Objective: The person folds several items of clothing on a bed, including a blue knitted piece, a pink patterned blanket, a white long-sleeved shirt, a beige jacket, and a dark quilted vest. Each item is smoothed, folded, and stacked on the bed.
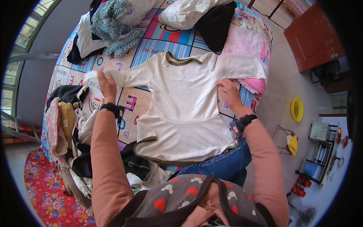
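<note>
A white textured long-sleeved top (pixel 184 93) with dark olive trim at neck and hem lies spread before me, its neckline pointing away. At its left sleeve, my left hand (pixel 107 86) has the blurred cuff end between its fingers. My right hand (pixel 230 92) rests at the top's right side, below the right sleeve, fingers bent against the fabric edge. Whether those fingers grip the cloth is not clear. The right sleeve stretches out over a pink printed quilt (pixel 241 42). At the lower left the hem has a folded corner.
The patterned bedsheet (pixel 167 45) lies underneath. Clothes pile up at the left (pixel 66 122), with a blue scarf (pixel 113 31) and a white pillow (pixel 181 15) at the far side. Blue jeans (pixel 218 164) lie by the near edge. A yellow basin (pixel 297 109) stands on the floor.
</note>
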`<state>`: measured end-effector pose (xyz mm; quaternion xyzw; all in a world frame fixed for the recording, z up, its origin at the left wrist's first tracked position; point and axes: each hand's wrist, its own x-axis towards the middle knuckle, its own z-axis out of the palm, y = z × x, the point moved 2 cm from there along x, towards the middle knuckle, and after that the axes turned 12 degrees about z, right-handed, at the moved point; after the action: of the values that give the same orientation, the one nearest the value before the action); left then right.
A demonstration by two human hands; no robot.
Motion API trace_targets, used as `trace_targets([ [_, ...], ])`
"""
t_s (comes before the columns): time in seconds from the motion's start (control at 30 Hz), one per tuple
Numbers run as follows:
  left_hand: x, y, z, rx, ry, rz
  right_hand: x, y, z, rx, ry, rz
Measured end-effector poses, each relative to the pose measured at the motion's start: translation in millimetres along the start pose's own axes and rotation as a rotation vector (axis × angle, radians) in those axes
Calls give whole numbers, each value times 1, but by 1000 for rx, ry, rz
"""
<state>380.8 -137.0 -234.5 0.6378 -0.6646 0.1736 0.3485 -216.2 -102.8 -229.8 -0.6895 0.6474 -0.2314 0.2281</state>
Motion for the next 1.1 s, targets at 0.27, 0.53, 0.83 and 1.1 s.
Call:
trace_targets([
  [0.27,-106,24,39,161,-564,-65,31,-63,54,-224,-296,-319],
  [0.53,-95,23,38,76,-489,-51,133,-60,83,-448,-302,-257],
  [0.83,-86,18,40,18,-392,7,128,-91,117,-420,-331,-455],
  [1.1,-81,-4,58,104,-643,-39,83,-129,111,-83,-374,-336],
])
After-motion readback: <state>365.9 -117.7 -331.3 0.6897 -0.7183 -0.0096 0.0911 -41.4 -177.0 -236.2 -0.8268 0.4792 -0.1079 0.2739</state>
